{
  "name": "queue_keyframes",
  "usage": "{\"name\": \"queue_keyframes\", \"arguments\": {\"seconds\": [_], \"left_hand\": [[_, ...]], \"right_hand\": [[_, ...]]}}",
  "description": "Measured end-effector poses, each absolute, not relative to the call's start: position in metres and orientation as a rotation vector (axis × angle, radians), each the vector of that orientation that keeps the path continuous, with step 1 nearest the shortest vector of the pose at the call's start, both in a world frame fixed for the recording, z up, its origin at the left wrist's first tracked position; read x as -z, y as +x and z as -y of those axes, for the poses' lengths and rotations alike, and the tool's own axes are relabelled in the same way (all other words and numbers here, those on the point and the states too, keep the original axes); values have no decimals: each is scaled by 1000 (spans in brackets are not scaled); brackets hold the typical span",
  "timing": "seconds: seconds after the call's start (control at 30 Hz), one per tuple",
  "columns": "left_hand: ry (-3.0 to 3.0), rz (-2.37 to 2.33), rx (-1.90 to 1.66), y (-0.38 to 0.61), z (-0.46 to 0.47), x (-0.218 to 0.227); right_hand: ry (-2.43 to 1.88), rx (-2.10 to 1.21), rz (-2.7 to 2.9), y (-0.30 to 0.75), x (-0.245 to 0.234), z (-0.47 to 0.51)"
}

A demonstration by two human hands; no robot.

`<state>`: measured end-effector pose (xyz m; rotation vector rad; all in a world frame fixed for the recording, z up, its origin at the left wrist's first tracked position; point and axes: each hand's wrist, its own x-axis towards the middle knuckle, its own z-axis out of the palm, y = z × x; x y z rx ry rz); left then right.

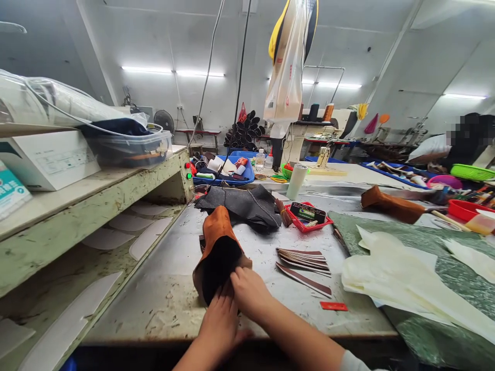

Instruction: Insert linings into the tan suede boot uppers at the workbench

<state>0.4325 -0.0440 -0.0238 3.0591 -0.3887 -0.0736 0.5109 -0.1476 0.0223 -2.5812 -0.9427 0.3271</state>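
Both hands held a brown leather piece [218, 242] that stood on the near part of the tabletop [170, 288]. Its inside was black. The left hand [220, 319] pressed its fingers on the bottom edge. The right hand [249, 292] pinched the same edge just beside it.

A small red card [333, 306] lay to the right, and a pile of thin brown strips [303, 259] lay a bit further back. Cream sheets [390, 281] lay on a green mat [448, 268].

Behind the leather piece was a black cloth [247, 206]. Next to it, a red tray [324, 222] held a flat black thing [308, 212]. Further back, a blue tray [247, 178] held white rolls and small bottles. On the shelf [96, 201] to the left, a clear tub [133, 149] held dark blue cloth.
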Motion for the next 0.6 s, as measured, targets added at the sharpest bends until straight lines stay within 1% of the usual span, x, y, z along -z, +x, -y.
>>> {"name": "queue_keyframes", "arguments": {"seconds": [0.07, 0.3, 0.47, 0.53, 0.6], "left_hand": [[3043, 432, 196, 424, 41, 23], [3017, 705, 322, 383, 14, 18], [2968, 832, 440, 395, 28, -4], [2982, 756, 434, 406, 43, -14], [3046, 567, 314, 415, 58, -17]], "right_hand": [[-2564, -318, 903, 512, -24, 149], [-2513, -412, 602, 547, -7, 193], [-2540, -362, 567, 542, 6, 194], [-2548, -337, 608, 538, 8, 194], [-2560, -318, 671, 535, 5, 197]]}}
